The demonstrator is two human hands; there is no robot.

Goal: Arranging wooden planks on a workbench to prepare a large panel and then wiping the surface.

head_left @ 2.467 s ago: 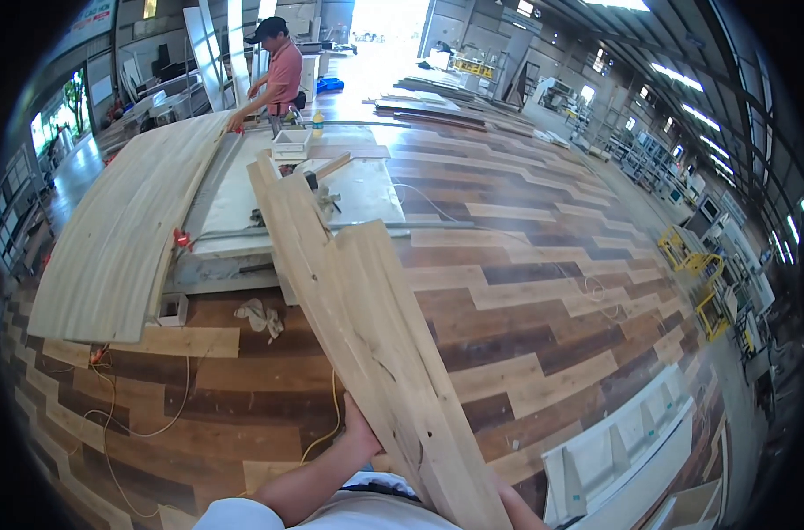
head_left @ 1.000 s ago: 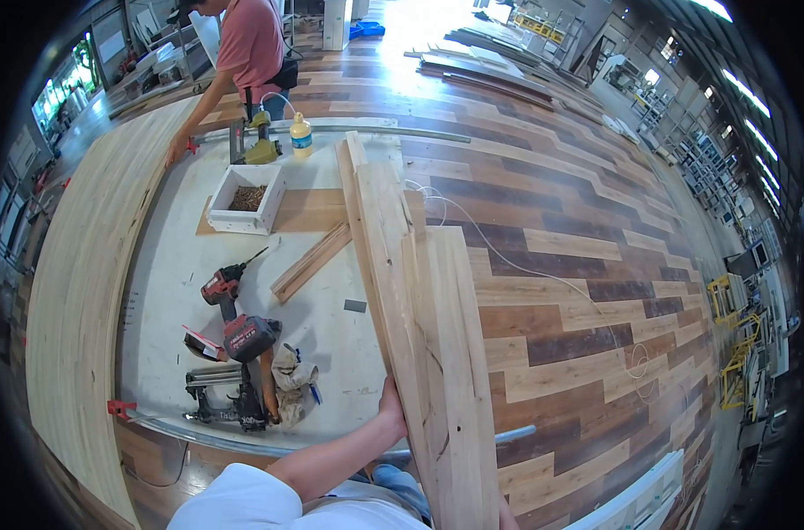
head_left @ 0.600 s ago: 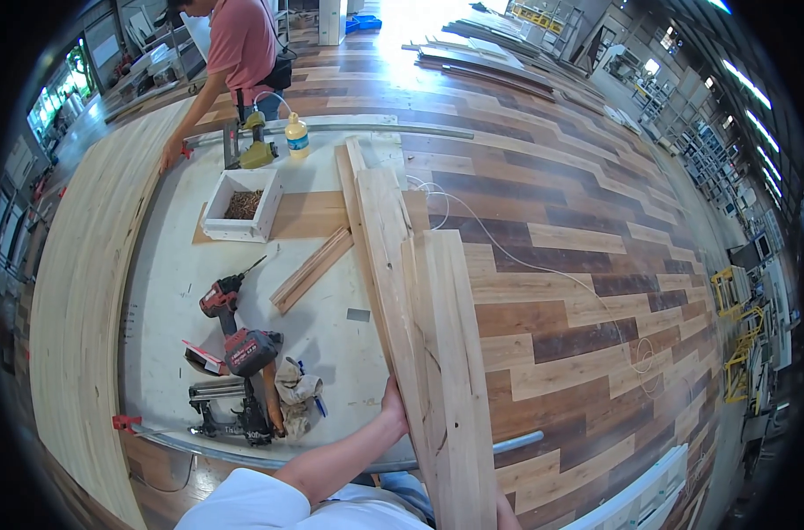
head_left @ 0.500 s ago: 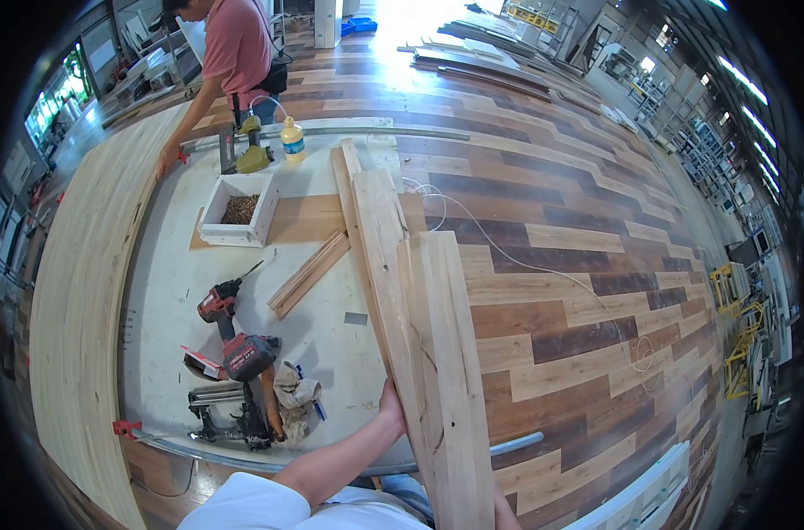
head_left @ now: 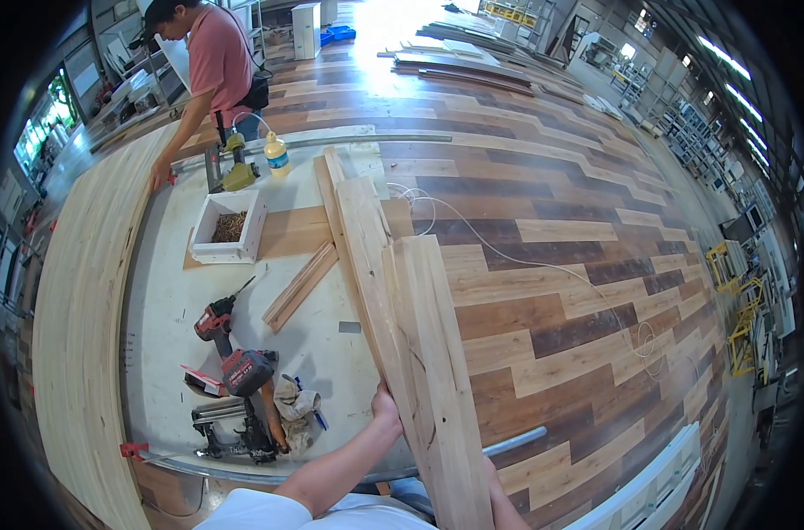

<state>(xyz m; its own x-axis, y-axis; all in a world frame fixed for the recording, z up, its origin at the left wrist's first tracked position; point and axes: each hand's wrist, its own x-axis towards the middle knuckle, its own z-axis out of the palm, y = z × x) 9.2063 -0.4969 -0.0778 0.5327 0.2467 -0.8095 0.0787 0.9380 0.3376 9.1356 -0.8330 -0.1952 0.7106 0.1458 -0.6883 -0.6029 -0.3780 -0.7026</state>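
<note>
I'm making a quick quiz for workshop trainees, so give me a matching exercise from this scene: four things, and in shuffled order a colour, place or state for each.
Things:
1. Wooden boards
2. Cordless drill
3. White box
4. Bottle

Descriptions:
A. Has small brown pieces inside
B. Pale yellow with a blue label
C. Gripped at the edge by the person's left hand
D. Red and black, lying on the table

Right pairs: 1-C, 2-D, 3-A, 4-B
</note>
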